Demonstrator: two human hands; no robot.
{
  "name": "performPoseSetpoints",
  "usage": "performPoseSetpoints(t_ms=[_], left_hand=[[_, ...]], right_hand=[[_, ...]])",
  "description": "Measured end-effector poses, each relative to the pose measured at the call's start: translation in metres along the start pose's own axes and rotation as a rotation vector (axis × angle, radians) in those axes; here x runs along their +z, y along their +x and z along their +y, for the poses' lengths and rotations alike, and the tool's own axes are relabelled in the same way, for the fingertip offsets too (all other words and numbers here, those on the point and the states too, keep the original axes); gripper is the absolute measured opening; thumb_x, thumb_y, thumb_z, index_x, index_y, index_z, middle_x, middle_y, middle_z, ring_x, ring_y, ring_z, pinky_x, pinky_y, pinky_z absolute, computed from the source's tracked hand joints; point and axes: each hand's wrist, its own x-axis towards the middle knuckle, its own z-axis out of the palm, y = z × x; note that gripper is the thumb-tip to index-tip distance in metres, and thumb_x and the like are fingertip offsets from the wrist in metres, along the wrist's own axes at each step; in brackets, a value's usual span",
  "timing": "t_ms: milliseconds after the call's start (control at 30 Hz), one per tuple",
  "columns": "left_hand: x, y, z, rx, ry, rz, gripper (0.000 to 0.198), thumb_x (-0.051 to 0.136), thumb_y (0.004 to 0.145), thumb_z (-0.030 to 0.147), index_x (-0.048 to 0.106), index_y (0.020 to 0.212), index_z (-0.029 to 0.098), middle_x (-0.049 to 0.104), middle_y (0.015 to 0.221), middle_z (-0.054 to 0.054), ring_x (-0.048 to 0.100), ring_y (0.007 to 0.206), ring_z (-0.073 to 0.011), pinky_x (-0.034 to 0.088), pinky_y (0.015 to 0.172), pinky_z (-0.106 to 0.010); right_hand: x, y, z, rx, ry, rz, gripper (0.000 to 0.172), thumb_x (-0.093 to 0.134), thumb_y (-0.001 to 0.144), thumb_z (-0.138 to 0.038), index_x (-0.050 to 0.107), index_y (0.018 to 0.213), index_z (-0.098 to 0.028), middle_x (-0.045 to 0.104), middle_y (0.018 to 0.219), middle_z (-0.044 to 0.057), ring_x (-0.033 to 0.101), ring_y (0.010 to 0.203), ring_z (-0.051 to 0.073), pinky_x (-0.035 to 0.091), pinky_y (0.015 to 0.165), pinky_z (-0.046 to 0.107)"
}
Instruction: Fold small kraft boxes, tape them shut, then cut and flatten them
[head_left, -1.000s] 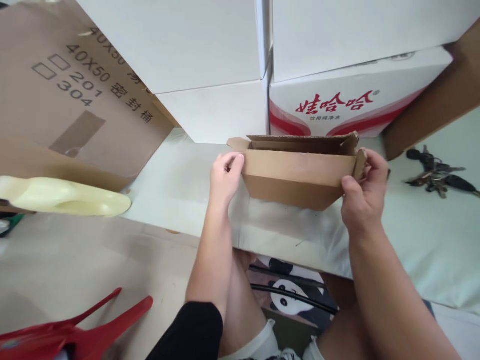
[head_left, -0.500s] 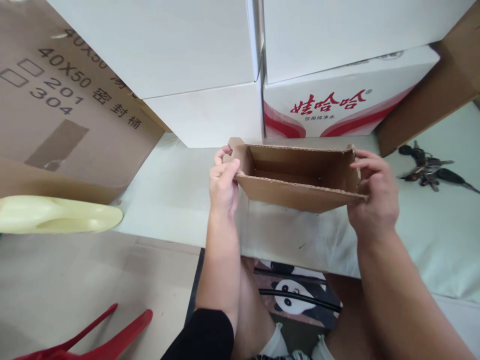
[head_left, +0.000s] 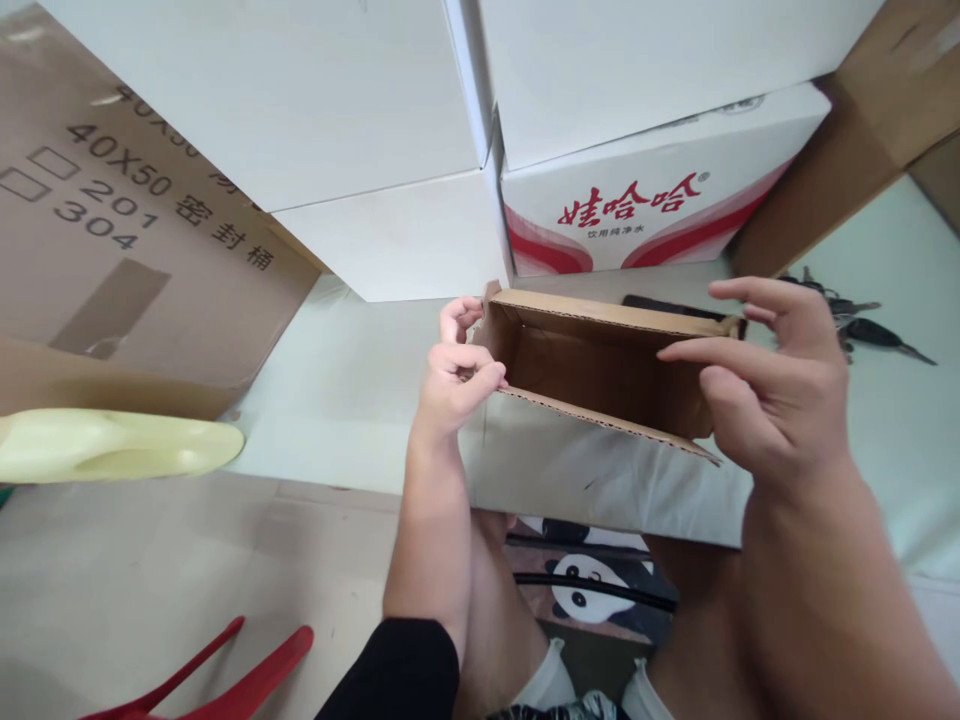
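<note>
A small brown cardboard box (head_left: 592, 370) with its top open tilts toward me above the pale covered surface. My left hand (head_left: 461, 370) grips its left end, thumb and fingers pinching the near left corner. At the right end, my right hand (head_left: 780, 370) has its fingers spread, with the index fingertip over the opening and the thumb beside the near right edge. Whether the right hand touches the cardboard is hard to make out. The visible inside of the box shows bare cardboard. A dark flat object (head_left: 660, 306) shows partly behind the box's far edge.
White cartons (head_left: 420, 240) and a red-and-white printed carton (head_left: 645, 205) stand behind the box. A large brown carton (head_left: 150, 300) is at left, near a pale yellow plastic object (head_left: 127, 443). Keys (head_left: 862, 325) lie at right. Red plastic legs (head_left: 247, 680) show at lower left.
The box has tilted so more of its inside shows. My right hand has loosened from the right end, its fingers spreading. The dark flat object has come into view behind the box.
</note>
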Motion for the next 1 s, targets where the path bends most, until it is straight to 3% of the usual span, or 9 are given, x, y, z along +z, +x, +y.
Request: performPoseSetpoints(t_ms=[100,233,367,467,567,633,800,900,1000], left_hand=[[0.003,0.000,0.006,0.023,0.028,-0.055,0.059,0.074,0.077,0.073,0.066,0.046,0.023,0.057,0.131,-0.011,0.053,0.132,-0.0352,0.049,0.113,-0.056],[0.005,-0.002,0.015,-0.021,0.004,-0.166,0.051,0.075,0.080,0.065,0.069,0.049,0.024,0.058,0.135,-0.010,0.053,0.136,-0.0359,0.054,0.108,-0.053],[0.010,0.000,0.023,-0.038,-0.016,-0.294,0.041,0.070,0.087,0.054,0.071,0.059,0.025,0.068,0.134,-0.010,0.056,0.137,-0.0339,0.043,0.121,-0.055],[0.013,0.002,0.024,-0.045,-0.010,-0.356,0.040,0.061,0.094,0.049,0.069,0.064,0.024,0.074,0.131,-0.009,0.049,0.146,-0.0337,0.032,0.127,-0.059],[0.015,0.004,0.021,-0.086,-0.012,-0.377,0.040,0.057,0.095,0.051,0.066,0.067,0.024,0.074,0.135,-0.010,0.044,0.150,-0.0350,0.028,0.128,-0.062],[0.016,0.003,0.018,-0.126,-0.042,-0.374,0.036,0.059,0.092,0.054,0.065,0.073,0.024,0.072,0.137,-0.011,0.039,0.153,-0.0361,0.027,0.127,-0.064],[0.020,0.002,0.014,-0.163,-0.130,-0.413,0.036,0.067,0.084,0.061,0.062,0.087,0.026,0.071,0.138,-0.013,0.032,0.159,-0.0364,0.025,0.127,-0.064],[0.023,0.003,0.014,-0.171,-0.121,-0.381,0.047,0.064,0.085,0.072,0.059,0.086,0.026,0.071,0.137,-0.014,0.035,0.158,-0.0359,0.026,0.127,-0.062],[0.027,0.004,0.011,-0.158,-0.139,-0.312,0.061,0.059,0.081,0.086,0.056,0.086,0.025,0.073,0.132,-0.016,0.041,0.154,-0.0344,0.032,0.125,-0.058]], right_hand=[[-0.011,0.005,-0.002,0.003,-0.095,-0.083,0.035,0.053,0.075,-0.018,0.081,0.096,-0.021,0.065,0.137,0.015,0.061,0.125,0.043,0.047,0.103,0.065],[-0.017,0.007,0.001,0.129,-0.049,-0.078,0.053,0.053,0.066,-0.020,0.080,0.112,-0.015,0.064,0.137,0.020,0.061,0.124,0.044,0.047,0.104,0.066],[-0.011,0.007,0.009,0.321,0.167,0.002,0.063,0.052,0.057,-0.020,0.081,0.114,-0.019,0.064,0.142,0.013,0.057,0.135,0.036,0.043,0.115,0.056],[-0.006,0.008,0.013,0.486,0.410,0.135,0.053,0.049,0.064,-0.021,0.082,0.106,-0.022,0.071,0.136,0.009,0.057,0.139,0.033,0.037,0.121,0.056],[-0.003,0.011,0.016,0.574,0.555,0.252,0.034,0.046,0.077,-0.024,0.080,0.082,-0.020,0.079,0.111,0.011,0.064,0.130,0.036,0.038,0.119,0.061],[-0.003,0.014,0.018,0.591,0.519,0.218,0.033,0.046,0.079,-0.023,0.079,0.081,-0.021,0.079,0.109,0.010,0.063,0.131,0.035,0.038,0.119,0.060],[0.004,0.017,0.029,0.585,0.364,-0.032,0.036,0.058,0.080,-0.024,0.081,0.107,-0.029,0.063,0.143,0.004,0.047,0.148,0.029,0.031,0.126,0.056],[0.017,0.012,0.037,0.477,0.276,-0.031,0.026,0.069,0.082,-0.033,0.076,0.107,-0.029,0.058,0.143,0.008,0.044,0.149,0.032,0.034,0.125,0.056],[0.028,0.004,0.041,0.442,0.375,0.062,0.036,0.076,0.078,-0.036,0.061,0.110,-0.030,0.060,0.139,0.007,0.057,0.136,0.030,0.046,0.116,0.057]])
